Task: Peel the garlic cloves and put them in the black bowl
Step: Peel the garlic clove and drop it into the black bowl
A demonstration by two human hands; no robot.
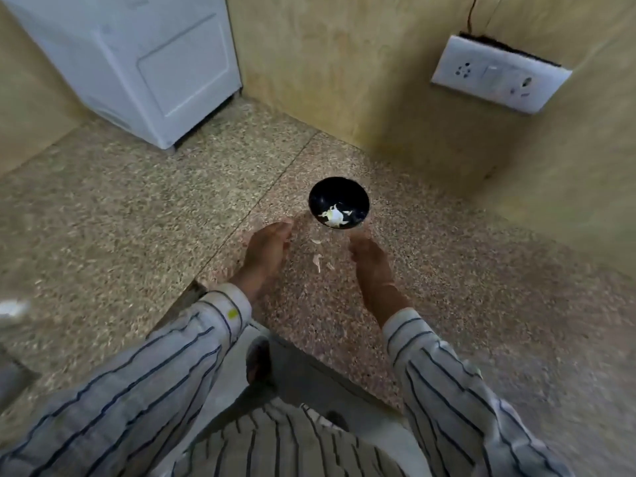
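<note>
A small black bowl [339,192] stands on the speckled stone counter [464,270], with white garlic pieces [333,215] in its bottom. A few pale garlic skins [317,260] lie on the counter just in front of the bowl, between my hands. My left hand [268,251] hovers left of the skins, fingers relaxed toward the bowl and holding nothing I can see. My right hand [370,258] is right of the skins, its fingertips close to the bowl's near rim; blur hides whether they pinch anything.
A white appliance [148,63] stands at the back left of the counter. A yellowish wall with a white socket plate [499,74] closes the back and right. The counter's front edge [330,366] runs below my forearms.
</note>
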